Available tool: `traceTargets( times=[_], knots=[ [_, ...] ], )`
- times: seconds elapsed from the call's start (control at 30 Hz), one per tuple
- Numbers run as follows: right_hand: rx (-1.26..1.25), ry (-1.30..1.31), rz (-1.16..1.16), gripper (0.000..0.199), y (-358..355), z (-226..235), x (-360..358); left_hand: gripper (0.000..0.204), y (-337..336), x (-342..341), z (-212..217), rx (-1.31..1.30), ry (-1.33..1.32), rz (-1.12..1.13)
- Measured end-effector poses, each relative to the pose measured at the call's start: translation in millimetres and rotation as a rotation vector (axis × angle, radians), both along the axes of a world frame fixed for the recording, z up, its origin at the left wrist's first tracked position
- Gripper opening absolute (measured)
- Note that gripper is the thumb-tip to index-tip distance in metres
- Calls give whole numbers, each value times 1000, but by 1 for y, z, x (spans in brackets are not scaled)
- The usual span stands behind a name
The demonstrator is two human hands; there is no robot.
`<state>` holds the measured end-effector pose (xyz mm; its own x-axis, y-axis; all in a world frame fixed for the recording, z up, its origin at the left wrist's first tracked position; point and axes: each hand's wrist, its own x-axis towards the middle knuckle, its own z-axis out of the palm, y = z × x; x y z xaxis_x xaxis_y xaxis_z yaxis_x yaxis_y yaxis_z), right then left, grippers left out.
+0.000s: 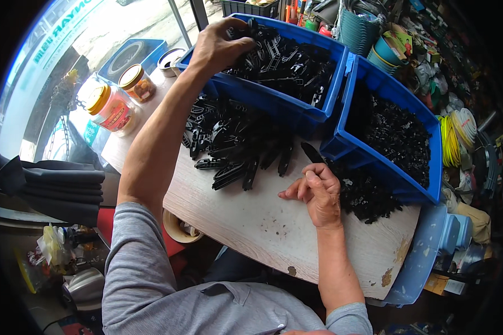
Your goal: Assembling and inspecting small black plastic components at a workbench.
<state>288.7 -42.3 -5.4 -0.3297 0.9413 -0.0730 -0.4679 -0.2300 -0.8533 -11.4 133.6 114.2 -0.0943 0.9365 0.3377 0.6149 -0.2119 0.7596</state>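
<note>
My left hand (221,47) reaches over the left corner of a blue bin (262,92) full of black plastic parts (285,61). Its thumb and fingers close around a black piece at the heap's edge; the exact shape is hard to make out. Over the tabletop (262,229), my right hand (317,192) is curled, thumb against the fingers. A dark narrow piece (310,152) shows just beyond its fingertips, and I cannot tell whether the hand grips it. Left of this hand lies a pile of long black clip-like parts (235,139).
A second blue bin (391,164) of small black parts stands at right, with a loose heap (366,195) before it. Yellow-lidded jars (112,109) stand at the table's left. Stacked green pots (357,33) and coiled yellow cable (450,142) crowd the right side.
</note>
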Motion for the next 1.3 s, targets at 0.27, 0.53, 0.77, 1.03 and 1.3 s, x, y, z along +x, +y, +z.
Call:
traceTargets(
  times=[0.27, 0.53, 0.77, 1.03, 1.3],
  knots=[
    [18, -33, -5, 17, 0, 0, 0, 37, -100, -10, -38, 522, 51, 139],
    [41, -20, 4, 18, 0, 0, -2, 37, -129, -16, -104, 315, 357, 190],
    [24, -20, -5, 16, 0, 2, -1, 46, -121, -12, -89, 419, 301, 207],
    [10, -7, -18, 18, 0, -1, 1, 67, -28, -8, -29, 504, 420, 148],
    [10, 16, -4, 18, 0, -1, 0, 104, 94, -5, -18, 13, 728, 10]
  ],
)
